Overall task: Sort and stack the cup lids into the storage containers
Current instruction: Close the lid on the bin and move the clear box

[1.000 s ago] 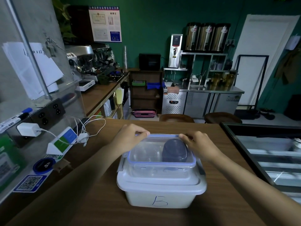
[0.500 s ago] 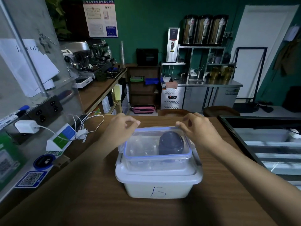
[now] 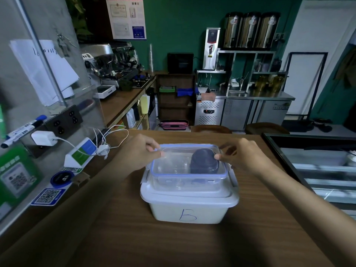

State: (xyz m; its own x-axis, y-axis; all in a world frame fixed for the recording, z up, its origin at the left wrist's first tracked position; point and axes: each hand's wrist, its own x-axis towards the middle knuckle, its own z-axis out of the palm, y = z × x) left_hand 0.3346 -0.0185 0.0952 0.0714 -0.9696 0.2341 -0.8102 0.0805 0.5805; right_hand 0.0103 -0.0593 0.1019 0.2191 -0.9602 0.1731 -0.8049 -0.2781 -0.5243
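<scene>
Both hands are on the clear plastic box with the blue-rimmed lid [image 3: 173, 165]: left hand [image 3: 140, 154] pinches its left rim, thumb on top; right hand [image 3: 244, 158] curls round the right rim. Dark domed lids [image 3: 204, 160] sit stacked inside. Box rests atop the white lidded bin marked B [image 3: 188, 212] on the brown wooden counter [image 3: 125, 239].

A café: espresso machine [image 3: 107, 62] and tea urns [image 3: 250, 29].

head cam | worn high | faces forward-down | close over counter [image 3: 173, 245] | single view
</scene>
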